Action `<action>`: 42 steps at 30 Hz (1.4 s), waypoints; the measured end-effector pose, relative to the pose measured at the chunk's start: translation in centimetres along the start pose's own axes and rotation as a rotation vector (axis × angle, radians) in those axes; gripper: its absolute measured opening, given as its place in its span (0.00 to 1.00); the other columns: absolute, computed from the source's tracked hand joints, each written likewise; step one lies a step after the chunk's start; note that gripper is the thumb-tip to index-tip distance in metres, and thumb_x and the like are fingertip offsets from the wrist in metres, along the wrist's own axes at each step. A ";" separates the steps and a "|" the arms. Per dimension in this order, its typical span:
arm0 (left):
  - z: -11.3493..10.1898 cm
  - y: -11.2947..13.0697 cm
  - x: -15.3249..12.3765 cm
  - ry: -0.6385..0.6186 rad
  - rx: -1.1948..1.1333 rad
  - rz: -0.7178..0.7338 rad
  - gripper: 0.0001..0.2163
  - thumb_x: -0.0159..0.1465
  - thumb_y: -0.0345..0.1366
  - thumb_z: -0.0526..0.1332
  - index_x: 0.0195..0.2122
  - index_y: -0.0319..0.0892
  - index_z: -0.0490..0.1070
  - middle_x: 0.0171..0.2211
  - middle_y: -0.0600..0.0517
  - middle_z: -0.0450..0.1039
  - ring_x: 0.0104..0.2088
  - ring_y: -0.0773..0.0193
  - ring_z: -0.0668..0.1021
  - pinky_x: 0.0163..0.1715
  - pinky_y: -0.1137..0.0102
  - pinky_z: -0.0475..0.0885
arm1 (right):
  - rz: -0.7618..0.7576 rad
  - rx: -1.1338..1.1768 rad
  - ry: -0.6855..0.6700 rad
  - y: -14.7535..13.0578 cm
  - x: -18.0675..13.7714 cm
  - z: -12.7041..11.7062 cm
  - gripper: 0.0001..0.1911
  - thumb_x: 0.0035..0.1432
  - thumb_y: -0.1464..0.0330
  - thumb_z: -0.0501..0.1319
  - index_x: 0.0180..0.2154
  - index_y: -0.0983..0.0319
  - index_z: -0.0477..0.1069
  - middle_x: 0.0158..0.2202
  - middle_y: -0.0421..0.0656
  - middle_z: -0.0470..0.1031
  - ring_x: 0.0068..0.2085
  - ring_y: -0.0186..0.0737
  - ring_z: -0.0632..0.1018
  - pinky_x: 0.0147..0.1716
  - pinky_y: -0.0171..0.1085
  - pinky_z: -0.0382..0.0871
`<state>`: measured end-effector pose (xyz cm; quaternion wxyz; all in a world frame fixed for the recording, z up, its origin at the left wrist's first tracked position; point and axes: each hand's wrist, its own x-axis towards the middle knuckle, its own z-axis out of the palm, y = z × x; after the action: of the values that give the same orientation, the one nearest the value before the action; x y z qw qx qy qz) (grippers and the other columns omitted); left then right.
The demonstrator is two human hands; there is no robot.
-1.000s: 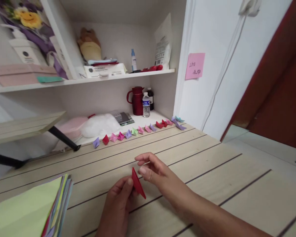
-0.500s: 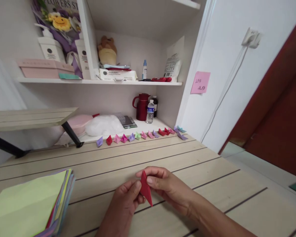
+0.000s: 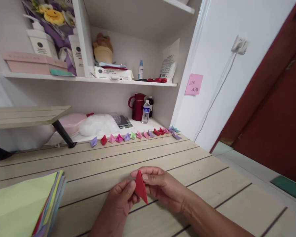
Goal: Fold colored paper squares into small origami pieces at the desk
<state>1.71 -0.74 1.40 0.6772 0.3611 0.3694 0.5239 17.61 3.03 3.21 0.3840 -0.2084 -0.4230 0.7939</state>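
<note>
A small piece of folded red paper (image 3: pixel 140 188), pointed at its top and bottom ends, is held above the table between both hands. My left hand (image 3: pixel 122 199) pinches its left edge between thumb and fingers. On the other side, my right hand (image 3: pixel 162 184) grips the upper right edge, thumb in front and index finger behind the top tip. Part of the paper's back is hidden by the fingers. Beyond the hands, a row of small folded paper boats (image 3: pixel 119 138) in several colours lines the back of the table.
A stack of coloured paper sheets (image 3: pixel 22 200), yellow-green on top, lies at left. Behind it stands a wooden riser (image 3: pixel 27 117) with black legs. A red jug (image 3: pixel 138 107) and a water bottle (image 3: pixel 146 112) stand on the lower shelf.
The camera view has turned slightly, shifting the scene leftward. The red paper has rotated a little and shows a broader face; both hands keep hold of it.
</note>
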 end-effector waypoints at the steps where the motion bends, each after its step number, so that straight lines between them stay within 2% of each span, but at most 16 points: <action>1: 0.0 0.0 0.0 -0.004 0.006 -0.002 0.13 0.56 0.46 0.69 0.29 0.40 0.76 0.26 0.55 0.66 0.28 0.68 0.63 0.34 0.69 0.62 | 0.002 0.001 -0.001 0.0 0.0 0.0 0.17 0.53 0.67 0.71 0.44 0.68 0.80 0.34 0.49 0.82 0.32 0.40 0.81 0.38 0.39 0.72; 5: -0.2 -0.2 0.0 -0.020 0.004 -0.002 0.13 0.56 0.46 0.69 0.29 0.40 0.76 0.26 0.55 0.66 0.28 0.68 0.63 0.34 0.69 0.63 | -0.004 -0.003 0.017 -0.2 -0.1 0.0 0.15 0.53 0.69 0.70 0.43 0.69 0.80 0.34 0.49 0.82 0.33 0.38 0.80 0.39 0.38 0.71; 10: 0.0 -0.2 0.1 -0.025 0.006 0.019 0.13 0.58 0.46 0.68 0.31 0.40 0.77 0.27 0.54 0.67 0.29 0.68 0.64 0.35 0.69 0.65 | 0.006 -0.120 0.017 -0.6 -0.3 0.5 0.17 0.54 0.64 0.69 0.43 0.68 0.79 0.33 0.49 0.81 0.33 0.42 0.80 0.40 0.42 0.69; 15: -0.1 -1.0 0.5 0.079 0.032 0.037 0.14 0.54 0.47 0.70 0.31 0.40 0.77 0.26 0.54 0.70 0.29 0.67 0.68 0.36 0.70 0.66 | -0.036 -0.384 0.171 -0.8 -0.2 1.0 0.17 0.51 0.66 0.68 0.43 0.64 0.78 0.29 0.40 0.76 0.29 0.33 0.74 0.35 0.35 0.64; 20: -0.4 -1.9 1.1 0.150 0.047 0.066 0.17 0.52 0.48 0.72 0.34 0.39 0.78 0.30 0.50 0.75 0.32 0.66 0.72 0.39 0.69 0.69 | -0.096 -0.564 0.233 -0.4 0.2 0.3 0.20 0.49 0.68 0.66 0.46 0.63 0.75 0.26 0.36 0.70 0.27 0.31 0.69 0.29 0.33 0.61; 23: -0.6 -2.3 1.5 0.191 0.050 0.093 0.17 0.50 0.48 0.72 0.33 0.39 0.78 0.29 0.51 0.76 0.30 0.68 0.72 0.37 0.70 0.69 | -0.098 -0.571 0.246 0.4 0.5 -0.2 0.19 0.49 0.69 0.66 0.45 0.62 0.72 0.25 0.35 0.71 0.25 0.32 0.70 0.27 0.32 0.61; 27: -1.1 -2.7 1.7 0.242 0.045 0.129 0.17 0.50 0.48 0.72 0.33 0.39 0.77 0.23 0.54 0.72 0.25 0.71 0.70 0.29 0.74 0.66 | -0.153 -0.526 0.236 1.4 0.6 0.0 0.11 0.49 0.69 0.67 0.35 0.62 0.68 0.23 0.37 0.73 0.25 0.35 0.74 0.26 0.33 0.64; 30: -1.2 -2.8 1.7 0.265 0.040 0.156 0.18 0.49 0.48 0.73 0.31 0.38 0.76 0.21 0.55 0.71 0.23 0.72 0.69 0.26 0.75 0.65 | -0.160 -0.439 0.214 1.8 0.5 0.8 0.09 0.50 0.69 0.65 0.32 0.61 0.66 0.23 0.37 0.75 0.26 0.35 0.74 0.27 0.33 0.66; 32: -1.1 -2.9 1.8 0.283 0.038 0.176 0.19 0.49 0.48 0.73 0.34 0.38 0.76 0.25 0.53 0.73 0.25 0.72 0.71 0.28 0.75 0.68 | -0.168 -0.412 0.224 1.8 0.5 1.2 0.08 0.51 0.70 0.64 0.31 0.61 0.65 0.23 0.37 0.74 0.25 0.34 0.74 0.28 0.33 0.66; 34: -0.9 -2.9 1.9 0.311 0.033 0.201 0.23 0.50 0.49 0.72 0.41 0.40 0.75 0.32 0.50 0.75 0.28 0.68 0.75 0.31 0.72 0.71 | -0.217 -0.452 0.281 1.7 0.5 1.2 0.08 0.51 0.70 0.64 0.30 0.61 0.65 0.22 0.35 0.72 0.25 0.33 0.72 0.28 0.33 0.65; 36: -0.7 -3.1 2.0 0.351 0.022 0.228 0.28 0.52 0.52 0.70 0.50 0.43 0.70 0.42 0.48 0.73 0.35 0.64 0.78 0.36 0.67 0.74 | -0.297 -0.545 0.360 1.3 0.5 0.9 0.07 0.51 0.70 0.64 0.29 0.61 0.65 0.23 0.35 0.70 0.25 0.32 0.70 0.28 0.33 0.64; 38: -0.4 -3.3 1.9 0.380 0.045 0.248 0.29 0.55 0.55 0.66 0.54 0.46 0.67 0.48 0.46 0.71 0.41 0.59 0.79 0.40 0.63 0.75 | -0.396 -0.671 0.448 1.0 0.4 0.3 0.05 0.52 0.71 0.63 0.30 0.60 0.66 0.24 0.35 0.69 0.26 0.32 0.69 0.28 0.33 0.63; 40: -0.1 -3.4 1.7 0.312 0.147 0.241 0.26 0.57 0.55 0.64 0.52 0.45 0.70 0.49 0.45 0.72 0.46 0.56 0.78 0.46 0.60 0.73 | -0.474 -0.789 0.502 0.7 0.3 -0.1 0.03 0.53 0.72 0.61 0.31 0.60 0.67 0.26 0.35 0.69 0.27 0.33 0.69 0.28 0.33 0.63; 42: 0.2 -3.3 1.3 0.174 0.282 0.211 0.22 0.59 0.51 0.64 0.50 0.43 0.72 0.45 0.45 0.76 0.47 0.54 0.77 0.49 0.59 0.71 | -0.526 -0.880 0.525 0.6 0.2 -0.4 0.03 0.53 0.73 0.60 0.32 0.60 0.67 0.27 0.36 0.70 0.27 0.34 0.69 0.28 0.33 0.64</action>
<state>3.57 -0.10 -1.58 0.5269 0.4425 0.4563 0.5642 17.42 3.18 2.47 0.5379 -0.4264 -0.6415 0.3426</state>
